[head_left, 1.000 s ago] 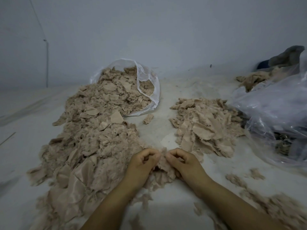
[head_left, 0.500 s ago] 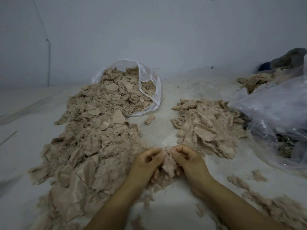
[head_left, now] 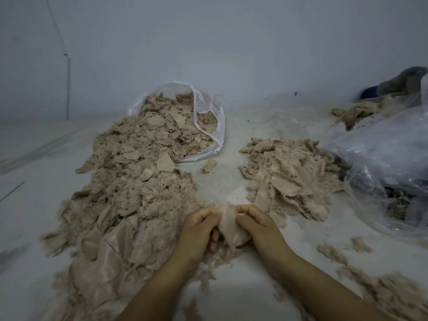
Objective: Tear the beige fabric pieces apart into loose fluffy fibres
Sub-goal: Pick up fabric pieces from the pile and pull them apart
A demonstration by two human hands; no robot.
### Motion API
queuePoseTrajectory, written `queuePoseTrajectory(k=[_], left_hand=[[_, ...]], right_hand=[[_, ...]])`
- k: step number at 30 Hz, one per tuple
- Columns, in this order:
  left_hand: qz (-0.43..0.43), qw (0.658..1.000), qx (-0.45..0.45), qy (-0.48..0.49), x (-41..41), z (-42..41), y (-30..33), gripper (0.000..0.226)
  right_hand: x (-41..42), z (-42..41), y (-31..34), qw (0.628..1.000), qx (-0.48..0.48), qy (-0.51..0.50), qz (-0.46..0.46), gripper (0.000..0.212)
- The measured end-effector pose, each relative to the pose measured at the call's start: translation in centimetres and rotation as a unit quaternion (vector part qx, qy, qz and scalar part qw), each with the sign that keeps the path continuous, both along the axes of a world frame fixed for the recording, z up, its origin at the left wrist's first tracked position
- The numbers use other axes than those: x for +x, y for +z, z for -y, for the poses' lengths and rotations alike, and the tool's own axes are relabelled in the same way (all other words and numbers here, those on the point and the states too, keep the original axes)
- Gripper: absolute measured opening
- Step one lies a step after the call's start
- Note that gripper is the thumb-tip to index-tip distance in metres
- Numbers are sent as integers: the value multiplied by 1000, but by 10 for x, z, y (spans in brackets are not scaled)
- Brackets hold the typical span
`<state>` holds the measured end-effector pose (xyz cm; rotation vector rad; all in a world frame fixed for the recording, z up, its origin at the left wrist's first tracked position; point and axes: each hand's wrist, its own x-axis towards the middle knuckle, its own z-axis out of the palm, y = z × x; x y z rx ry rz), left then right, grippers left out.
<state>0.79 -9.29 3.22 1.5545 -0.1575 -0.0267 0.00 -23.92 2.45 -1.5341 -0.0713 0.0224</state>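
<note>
**Pulling one scrap apart between two heaps**

The big pile point(head_left: 129, 193) spilling from the open bag point(head_left: 208, 117) on my left feeds me; the smaller heap point(head_left: 289, 177) lies to my right, within reach. My left hand point(head_left: 199, 230) and right hand point(head_left: 259, 228) sit close together, fingers curled tight, pinching one beige fabric piece point(head_left: 228, 224) between them so I can tear it.

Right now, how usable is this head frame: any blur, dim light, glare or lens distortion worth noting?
Head view: dim, flat bluish light with no hard shadows; wide-angle bending at the edges; the near fabric pile and fluff at lower right are smeared; mild sheen on the plastic bag; left hand, right hand and the gripped beige piece read fairly clearly.
</note>
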Motion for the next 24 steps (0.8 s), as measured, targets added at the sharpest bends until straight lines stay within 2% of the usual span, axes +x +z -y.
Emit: queuePoseTrajectory(k=[2,4,7,9,12,16,18,21,22,24], left_hand=[[6,1000,5,0,0,2,-1,35],[2,999,-7,39,4,2,-3,31],[2,994,-49,98,11,-6,-4,24],[-1,998,-45,42,8,-6,-4,17],[-61,994,-51,-78,1,5,-9,43],[-59,996,-58,-23,5,3,-7,12],[-55,997,-58,-10,7,-4,-7,14],[-23,999,-15,-45,3,-3,-6,19],[-20,999,-8,-42,2,0,-7,22],[-18,1000,3,-10,3,2,-7,24]], right_hand=[[-2,-2,0,1000,-15,16,12,14],[-1,-2,0,1000,-5,-15,16,12],[3,3,1,995,66,-67,12,18],[3,4,3,993,97,-69,15,12],[1,1,4,992,119,-45,20,12],[4,3,4,987,156,-45,-11,13],[5,6,2,986,159,-40,-35,19],[3,6,1,991,131,1,-37,34],[1,5,1,992,121,5,-32,33],[0,2,2,993,117,-18,-15,15]])
